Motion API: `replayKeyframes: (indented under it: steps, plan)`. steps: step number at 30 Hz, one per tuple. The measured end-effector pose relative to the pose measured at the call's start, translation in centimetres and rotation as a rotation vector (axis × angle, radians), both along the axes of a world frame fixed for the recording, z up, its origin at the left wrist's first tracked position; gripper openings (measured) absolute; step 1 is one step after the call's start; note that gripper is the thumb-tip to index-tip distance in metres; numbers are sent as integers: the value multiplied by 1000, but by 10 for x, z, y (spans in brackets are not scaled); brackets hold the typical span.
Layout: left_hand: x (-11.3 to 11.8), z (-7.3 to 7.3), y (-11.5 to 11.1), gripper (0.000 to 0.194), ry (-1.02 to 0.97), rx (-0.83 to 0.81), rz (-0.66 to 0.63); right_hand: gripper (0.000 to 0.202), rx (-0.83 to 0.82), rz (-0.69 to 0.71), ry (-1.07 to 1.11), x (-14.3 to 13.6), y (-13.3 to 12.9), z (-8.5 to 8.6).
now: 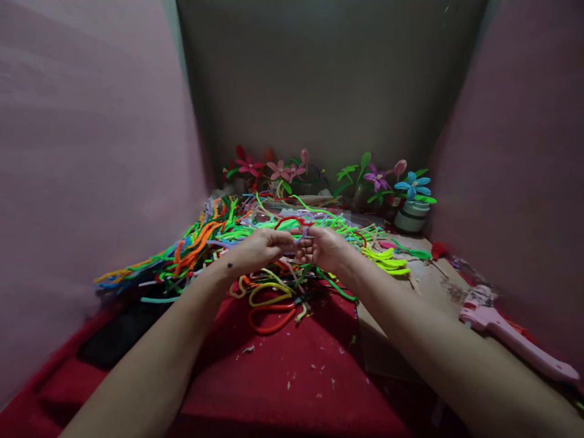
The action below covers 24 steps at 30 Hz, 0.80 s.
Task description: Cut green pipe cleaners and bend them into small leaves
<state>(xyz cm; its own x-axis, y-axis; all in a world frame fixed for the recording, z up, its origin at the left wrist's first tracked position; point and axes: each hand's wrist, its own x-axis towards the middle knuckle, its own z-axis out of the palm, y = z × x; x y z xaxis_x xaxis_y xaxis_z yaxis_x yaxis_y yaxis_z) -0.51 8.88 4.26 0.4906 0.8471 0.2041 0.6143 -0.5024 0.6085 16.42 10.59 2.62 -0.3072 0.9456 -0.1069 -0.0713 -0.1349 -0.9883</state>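
Observation:
A bent red pipe cleaner (pixel 288 219) rises above my fingertips, near the middle of the view. My left hand (pixel 267 246) is closed in a pinch at its lower end. From the other side, my right hand (pixel 325 246) meets it with thumb and fingers closed at the same spot, palm partly turned toward me. A light purple pipe cleaner (pixel 305 233) shows by the right fingertips; whether it is held too, I cannot tell. Behind and under both hands spreads a heap of green pipe cleaners (pixel 241 230), mixed with other colours.
Scissors with loop handles (pixel 272 328) lie on the red cloth (pixel 283 377) below my hands. Cardboard (pixel 438 280) and a pink glue gun (pixel 515 340) are at the right. A dark flat object (pixel 121 331) lies left. Fuzzy flowers (pixel 413 185) stand along the back.

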Motion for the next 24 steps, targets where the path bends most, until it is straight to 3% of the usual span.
replayKeyframes:
  steps: [3,7,17,24]
  plan:
    - [-2,0,1,22,107,97,43,20,-100,17,205,0,2,2]
    - [-2,-1,0,21,197,90,-15,16,-167,-7,581,-1,4,3]
    - [4,5,-12,24,598,271,-2,20,-60,-305,700,24,23,26]
    - [5,3,-17,26,629,558,180,21,-22,-521,735,53,18,33]
